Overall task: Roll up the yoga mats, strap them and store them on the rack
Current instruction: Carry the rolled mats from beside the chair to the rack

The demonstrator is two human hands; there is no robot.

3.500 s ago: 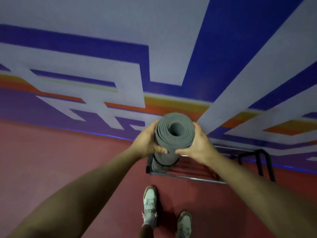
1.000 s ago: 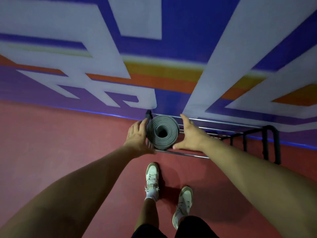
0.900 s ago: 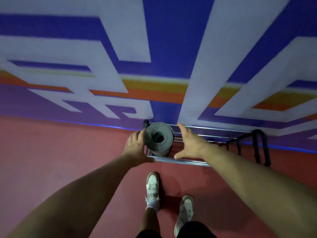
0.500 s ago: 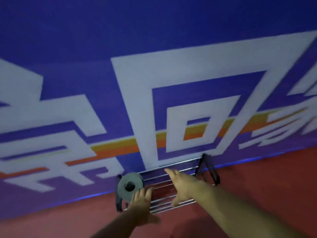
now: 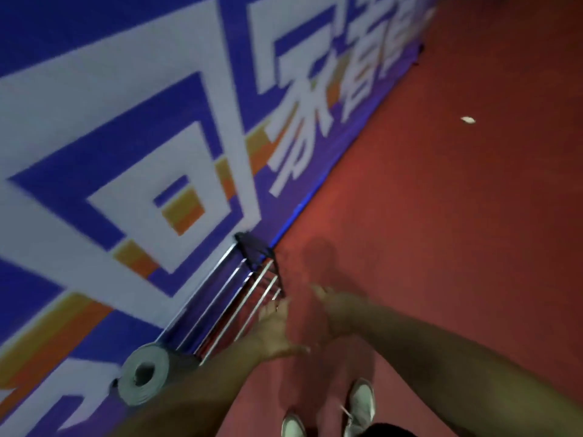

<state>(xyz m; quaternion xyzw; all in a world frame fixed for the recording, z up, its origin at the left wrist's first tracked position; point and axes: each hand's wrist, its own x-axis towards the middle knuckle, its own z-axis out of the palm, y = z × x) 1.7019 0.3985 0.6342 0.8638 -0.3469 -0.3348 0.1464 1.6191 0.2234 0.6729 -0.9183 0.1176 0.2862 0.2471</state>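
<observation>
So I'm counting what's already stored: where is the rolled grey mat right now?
Lower left of the head view: the rolled grey mat lies on the end of the metal rack, beside the painted wall, with the left hand clear of it.

I can read nothing for certain: the big white characters (image 5: 285, 165) on the blue wall (image 5: 94, 33) are too blurred and cropped.
</observation>
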